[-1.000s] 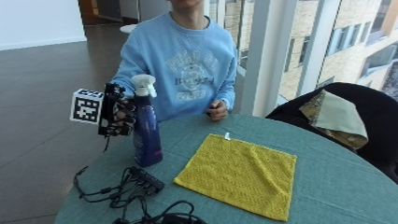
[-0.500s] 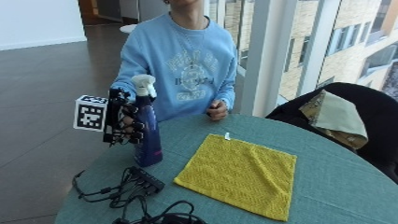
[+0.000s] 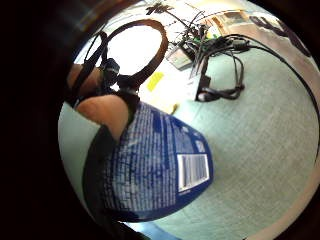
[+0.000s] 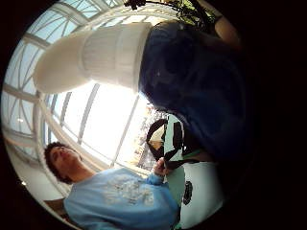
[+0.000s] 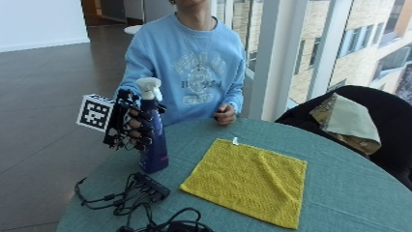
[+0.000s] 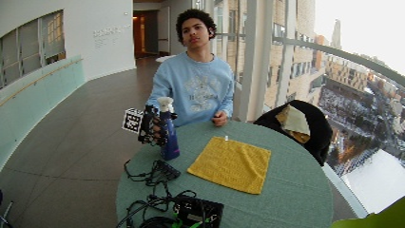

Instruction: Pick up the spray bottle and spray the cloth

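Outside view: my gloved right hand (image 5: 132, 126), fingers curled round the tall dark-blue plastic spray bottle with white trigger head (image 5: 152, 130), upright at the round green table's (image 5: 360, 183) left edge. Square yellow textured cloth (image 5: 248, 180), flat, right of the bottle, apart.

Little-finger palm view: bottle label (image 3: 160, 165), close.

Wide view: bare hand (image 6: 219, 119) on the far edge.

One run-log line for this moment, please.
right hand: grips spray bottle | bottle: upright, base at table | cloth: flat, unsprayed
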